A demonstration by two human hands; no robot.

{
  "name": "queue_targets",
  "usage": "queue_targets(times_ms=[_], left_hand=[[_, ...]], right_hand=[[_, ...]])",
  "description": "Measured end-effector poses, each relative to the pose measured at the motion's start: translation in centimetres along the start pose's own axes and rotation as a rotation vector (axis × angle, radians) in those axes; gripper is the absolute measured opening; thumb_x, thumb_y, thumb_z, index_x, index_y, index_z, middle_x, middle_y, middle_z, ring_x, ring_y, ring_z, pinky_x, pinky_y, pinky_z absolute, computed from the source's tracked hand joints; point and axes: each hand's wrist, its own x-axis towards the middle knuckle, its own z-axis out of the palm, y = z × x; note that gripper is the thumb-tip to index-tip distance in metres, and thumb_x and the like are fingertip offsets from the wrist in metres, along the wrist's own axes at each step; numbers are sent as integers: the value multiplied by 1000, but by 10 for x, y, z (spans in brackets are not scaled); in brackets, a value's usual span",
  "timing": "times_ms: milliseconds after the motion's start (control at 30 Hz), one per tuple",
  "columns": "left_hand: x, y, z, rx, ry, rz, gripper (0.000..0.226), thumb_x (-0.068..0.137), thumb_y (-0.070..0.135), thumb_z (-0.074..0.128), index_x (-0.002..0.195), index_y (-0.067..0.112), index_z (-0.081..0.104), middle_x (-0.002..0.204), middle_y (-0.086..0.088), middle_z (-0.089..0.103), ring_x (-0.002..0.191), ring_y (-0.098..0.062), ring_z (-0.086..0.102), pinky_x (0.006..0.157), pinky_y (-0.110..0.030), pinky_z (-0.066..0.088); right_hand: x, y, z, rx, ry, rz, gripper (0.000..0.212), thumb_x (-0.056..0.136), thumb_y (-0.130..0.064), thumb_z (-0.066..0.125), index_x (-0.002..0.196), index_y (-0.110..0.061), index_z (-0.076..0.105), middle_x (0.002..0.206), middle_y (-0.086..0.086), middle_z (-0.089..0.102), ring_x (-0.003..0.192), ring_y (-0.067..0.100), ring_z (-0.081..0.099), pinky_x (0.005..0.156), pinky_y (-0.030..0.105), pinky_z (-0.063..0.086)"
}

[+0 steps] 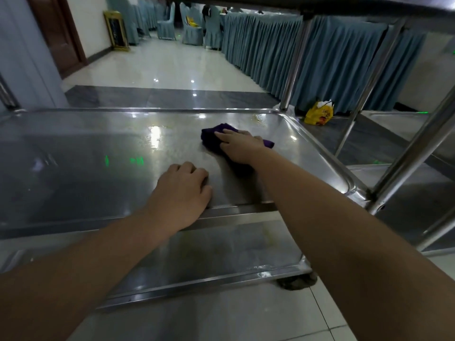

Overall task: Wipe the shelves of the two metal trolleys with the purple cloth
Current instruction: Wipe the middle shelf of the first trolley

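Left hand [183,190] rests loosely curled at shelf [86,156] front edge; right hand [242,150], flat, presses purple cloth [211,136].

On the trolley's middle shelf [98,148], the right hand [242,148] presses the purple cloth [214,136] flat; the left hand [183,190] rests near its front rim.

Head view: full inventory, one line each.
purple cloth: one, purple, middle shelf's right part, under right hand.
middle steel trolley shelf: one, silver, centre.
lower steel trolley shelf: one, silver, below it.
second steel trolley: one, silver, right edge.
yellow plastic bag: one, yellow, floor beyond trolley.
teal pleated table skirt: one run, teal, upper right.
teal-covered chairs: several, teal, far background.
gold-framed sign stand: one, gold, upper left.
left hand: one, bare, resting on middle shelf's near edge.
right hand: one, bare, pressing flat on cloth.
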Motion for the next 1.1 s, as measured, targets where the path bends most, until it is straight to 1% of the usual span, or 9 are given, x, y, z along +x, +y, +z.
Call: queue_targets(times_ms=[100,200,367,467,533,767,933,1000,1100], left_hand=[[1,-2,2,-12,3,-2,34,94,37,39,123,24,54,122,0,50,109,-20,41,87,-31,32],[2,-3,3,-35,22,-7,36,93,39,37,120,25,55,121,2,51,108,-19,41,88,-32,35],[2,-3,4,-44,14,-14,36,93,40,41,124,27,53,125,3,49,111,-19,40,93,-33,36],[3,-3,3,-62,2,-35,43,88,54,41,122,30,53,125,6,47,114,-17,39,94,-33,35],[3,-3,3,-56,-25,-38,50,82,64,40,119,32,52,122,8,46,113,-16,38,93,-33,35],[4,-3,2,-58,-35,-31,58,78,68,42,122,30,50,124,5,44,115,-17,37,95,-35,35],[3,-1,0,-33,-4,-34,51,77,67,44,109,29,54,116,3,47,109,-19,42,86,-34,35],[2,-1,0,-27,-6,-31,51,76,67,44,107,28,54,116,2,48,108,-20,42,87,-35,35],[1,0,0,-20,-9,-32,52,77,67,45,108,27,55,116,0,48,109,-22,43,88,-36,37]], right_hand=[[4,32,8,146,-13,125,47,102,-33,36,149,-33,29,161,-13,6,147,27,9,107,63,25],[-3,63,14,280,17,320,49,103,-34,27,151,-38,18,160,-14,10,144,29,18,107,59,23],[-25,118,26,217,-34,460,47,102,-31,30,149,-34,25,160,-7,13,145,31,15,105,67,24],[-37,133,30,241,-20,534,46,100,-38,30,147,-39,27,158,-4,20,141,32,21,102,68,22],[-44,132,28,274,-5,588,47,101,-41,28,148,-38,25,157,-3,21,140,34,22,104,63,23],[-82,124,28,273,-47,669,51,101,-45,30,150,-35,21,160,-3,13,139,39,21,105,56,27],[-123,114,31,250,-77,659,63,97,-55,38,152,-33,16,161,-3,10,141,40,17,108,55,25],[-138,110,31,225,-88,648,62,97,-52,40,151,-32,18,160,-1,14,140,39,20,109,54,26],[-157,100,29,183,-97,639,55,97,-46,41,148,-31,28,151,7,33,133,38,30,105,51,32]])
